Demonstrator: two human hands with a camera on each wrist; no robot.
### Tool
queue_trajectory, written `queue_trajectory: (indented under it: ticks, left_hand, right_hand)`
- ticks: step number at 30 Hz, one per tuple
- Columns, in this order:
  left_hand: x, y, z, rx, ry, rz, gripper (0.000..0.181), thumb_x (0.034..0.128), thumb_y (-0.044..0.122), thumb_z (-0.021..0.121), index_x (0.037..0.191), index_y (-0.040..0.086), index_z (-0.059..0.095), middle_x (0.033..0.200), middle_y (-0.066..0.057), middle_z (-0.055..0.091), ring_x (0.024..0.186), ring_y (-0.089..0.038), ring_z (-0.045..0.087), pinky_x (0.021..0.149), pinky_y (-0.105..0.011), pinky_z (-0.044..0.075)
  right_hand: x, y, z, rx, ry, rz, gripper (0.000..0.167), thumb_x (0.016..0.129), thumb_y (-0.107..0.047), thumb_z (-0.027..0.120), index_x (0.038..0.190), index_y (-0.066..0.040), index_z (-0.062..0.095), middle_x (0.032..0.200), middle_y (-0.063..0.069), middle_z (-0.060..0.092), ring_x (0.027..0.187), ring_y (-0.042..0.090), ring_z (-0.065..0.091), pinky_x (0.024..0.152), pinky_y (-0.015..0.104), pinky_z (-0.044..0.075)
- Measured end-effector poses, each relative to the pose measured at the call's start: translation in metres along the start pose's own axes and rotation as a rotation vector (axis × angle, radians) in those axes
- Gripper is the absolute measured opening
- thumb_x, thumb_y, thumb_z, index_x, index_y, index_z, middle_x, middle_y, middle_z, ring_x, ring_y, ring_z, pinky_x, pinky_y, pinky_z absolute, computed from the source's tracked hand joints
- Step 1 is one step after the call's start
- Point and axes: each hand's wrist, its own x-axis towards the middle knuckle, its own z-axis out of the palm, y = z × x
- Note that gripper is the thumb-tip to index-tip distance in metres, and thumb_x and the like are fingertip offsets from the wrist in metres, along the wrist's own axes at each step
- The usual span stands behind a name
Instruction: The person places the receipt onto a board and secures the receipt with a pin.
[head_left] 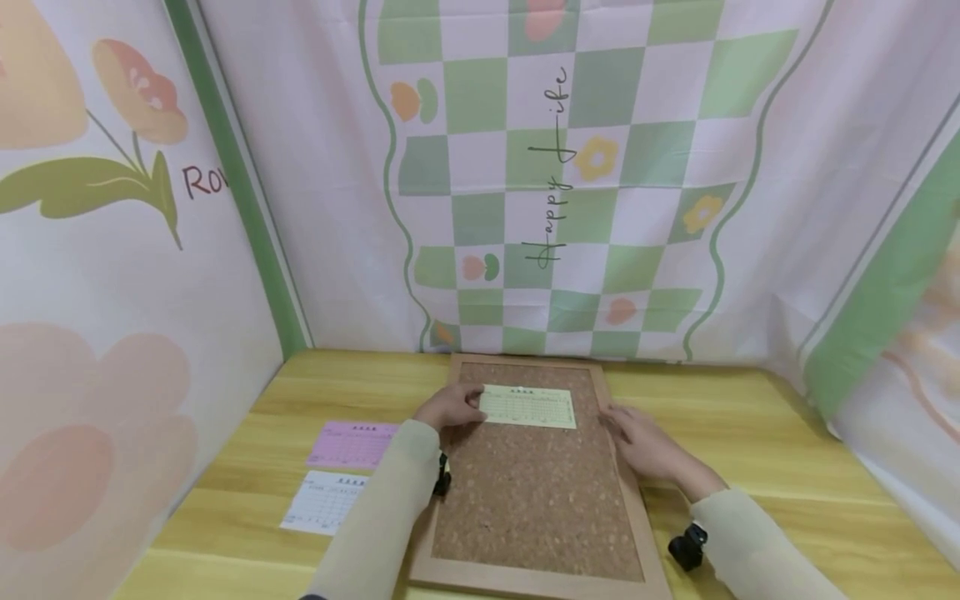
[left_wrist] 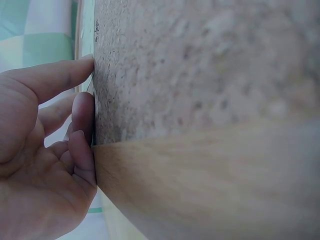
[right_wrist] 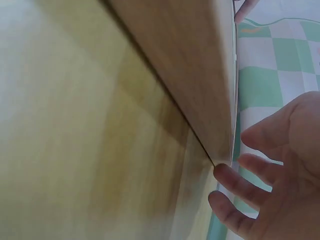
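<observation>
A yellow printed slip (head_left: 527,407) lies across the upper part of a wood-framed cork board (head_left: 532,500). At the slip's left end is the left hand (head_left: 450,407), its thumb and fingertips touching that edge; in the left wrist view the left hand (left_wrist: 47,135) rests against the cork (left_wrist: 200,75) and frame, fingers bent. The right hand (head_left: 648,446) lies at the board's right frame, to the right of the slip. Seen from the right wrist, the right hand (right_wrist: 280,185) has its fingers spread, with a fingertip touching the frame's side (right_wrist: 185,65).
Left of the board, a pink slip (head_left: 348,444) and a white slip (head_left: 318,500) lie on the wooden table (head_left: 225,517), partly covered by the left sleeve (head_left: 382,517). A patterned curtain (head_left: 555,167) hangs behind the board's far edge.
</observation>
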Motion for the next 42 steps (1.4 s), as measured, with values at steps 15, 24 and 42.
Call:
queue_trajectory:
  ticks: [15, 24, 42]
  left_hand:
    - [0.003, 0.0, -0.001, 0.01, -0.001, 0.014, 0.06, 0.094, 0.01, 0.069, 0.148, 0.0, 0.045, 0.087, -0.003, 0.05, 0.073, -0.014, 0.042, 0.067, -0.027, 0.035]
    - [0.002, 0.0, -0.002, 0.02, -0.005, 0.0, 0.06, 0.094, 0.011, 0.068, 0.149, 0.002, 0.045, 0.093, -0.005, 0.054, 0.074, -0.016, 0.046, 0.066, -0.028, 0.038]
    - [-0.017, -0.023, -0.018, -0.135, -0.151, 0.183, 0.072, 0.0992, 0.014, 0.063, 0.156, -0.003, 0.023, 0.144, -0.021, 0.045, 0.111, -0.022, 0.049, 0.094, -0.037, 0.042]
  right_hand:
    - [-0.009, 0.008, -0.006, 0.086, -0.146, 0.043, 0.048, 0.103, 0.002, 0.04, 0.15, 0.011, 0.033, 0.153, 0.037, 0.024, 0.14, 0.055, 0.023, 0.108, 0.064, 0.026]
    - [-0.01, 0.008, -0.005, 0.066, -0.158, 0.05, 0.049, 0.105, -0.003, 0.04, 0.152, 0.008, 0.032, 0.155, 0.034, 0.024, 0.14, 0.054, 0.022, 0.109, 0.065, 0.024]
    - [-0.013, 0.013, -0.012, 0.134, -0.225, 0.064, 0.051, 0.107, -0.009, 0.04, 0.154, 0.006, 0.028, 0.158, 0.033, 0.018, 0.142, 0.055, 0.015, 0.108, 0.069, 0.02]
